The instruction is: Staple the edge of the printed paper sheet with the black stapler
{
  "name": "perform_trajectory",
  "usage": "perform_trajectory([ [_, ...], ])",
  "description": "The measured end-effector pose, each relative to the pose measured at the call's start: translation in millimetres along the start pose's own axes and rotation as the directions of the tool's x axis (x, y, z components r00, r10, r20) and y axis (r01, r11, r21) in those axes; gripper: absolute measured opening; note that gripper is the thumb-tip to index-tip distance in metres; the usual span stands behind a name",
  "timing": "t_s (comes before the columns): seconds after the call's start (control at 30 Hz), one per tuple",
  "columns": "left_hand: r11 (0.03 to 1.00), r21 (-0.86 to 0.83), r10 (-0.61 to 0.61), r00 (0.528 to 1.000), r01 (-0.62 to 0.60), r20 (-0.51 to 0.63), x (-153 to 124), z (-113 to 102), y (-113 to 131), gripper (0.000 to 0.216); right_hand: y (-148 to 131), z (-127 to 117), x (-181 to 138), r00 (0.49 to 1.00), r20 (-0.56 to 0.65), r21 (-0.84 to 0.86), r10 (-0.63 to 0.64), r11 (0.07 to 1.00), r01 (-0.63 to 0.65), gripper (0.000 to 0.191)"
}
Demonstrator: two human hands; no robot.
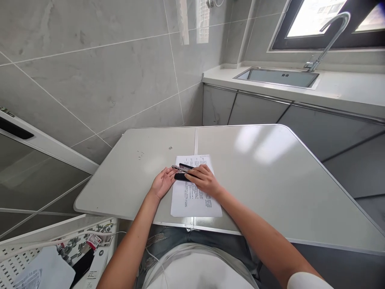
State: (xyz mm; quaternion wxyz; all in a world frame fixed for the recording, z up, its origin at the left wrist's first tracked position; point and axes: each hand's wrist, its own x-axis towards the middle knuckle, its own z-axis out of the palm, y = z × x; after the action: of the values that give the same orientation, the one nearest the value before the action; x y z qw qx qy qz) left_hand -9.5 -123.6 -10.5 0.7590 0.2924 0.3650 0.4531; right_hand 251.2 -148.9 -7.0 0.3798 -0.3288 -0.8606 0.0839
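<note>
A black stapler is hinged apart over the printed paper sheets, its metal magazine showing between the two black arms. My right hand grips the stapler from the right, fingers wrapped round its body. On the other side, my left hand lies palm up with its fingers extended toward the stapler's front end. Whether those fingertips touch the metal is hard to make out. A few tiny staples are scattered on the table beyond my left hand, and a short staple strip lies near them.
The folding table has a centre seam. At lower left a white basket holds papers, a red-and-white box, a cable and many small grey pieces. Behind the table are a tiled wall and a counter with a sink.
</note>
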Motion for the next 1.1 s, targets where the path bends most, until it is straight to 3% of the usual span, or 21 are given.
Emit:
perform_trajectory([
  [0.17, 0.985, -0.167, -0.03, 0.998, 0.04, 0.063, -1, -5, 2, 0.041, -5, 0, 2, 0.936, -0.023, -0.325, -0.352, 0.888, 0.326, 0.026],
  [0.4, 0.982, -0.189, 0.017, 0.999, -0.011, 0.03, -3, -4, 3, 0.041, -12, -5, 9, 0.874, -0.033, -0.476, -0.484, 0.777, 0.412, 0.017],
  [0.63, 0.98, -0.189, 0.063, 0.997, -0.054, 0.043, -7, 3, 7, 0.039, -14, -10, 11, 0.854, 0.007, -0.533, -0.52, 0.721, 0.443, 0.017],
  [0.8, 0.984, -0.166, 0.067, 0.997, -0.06, 0.039, -6, 1, 6, 0.038, -11, -9, 9, 0.869, -0.057, -0.533, -0.491, 0.751, 0.389, 0.019],
  [0.93, 0.988, -0.144, 0.052, 0.998, -0.046, 0.034, -5, -1, 4, 0.04, -8, -7, 7, 0.882, -0.028, -0.473, -0.47, 0.783, 0.403, 0.022],
  [1.0, 0.989, -0.139, 0.052, 0.998, -0.046, 0.037, -5, 0, 4, 0.042, -6, -6, 7, 0.901, -0.055, -0.433, -0.43, 0.823, 0.366, 0.024],
  [1.1, 0.988, -0.143, 0.059, 0.998, -0.054, 0.031, -6, 2, 5, 0.044, -1, -4, 6, 0.94, -0.189, -0.358, -0.284, 0.911, 0.203, 0.033],
])
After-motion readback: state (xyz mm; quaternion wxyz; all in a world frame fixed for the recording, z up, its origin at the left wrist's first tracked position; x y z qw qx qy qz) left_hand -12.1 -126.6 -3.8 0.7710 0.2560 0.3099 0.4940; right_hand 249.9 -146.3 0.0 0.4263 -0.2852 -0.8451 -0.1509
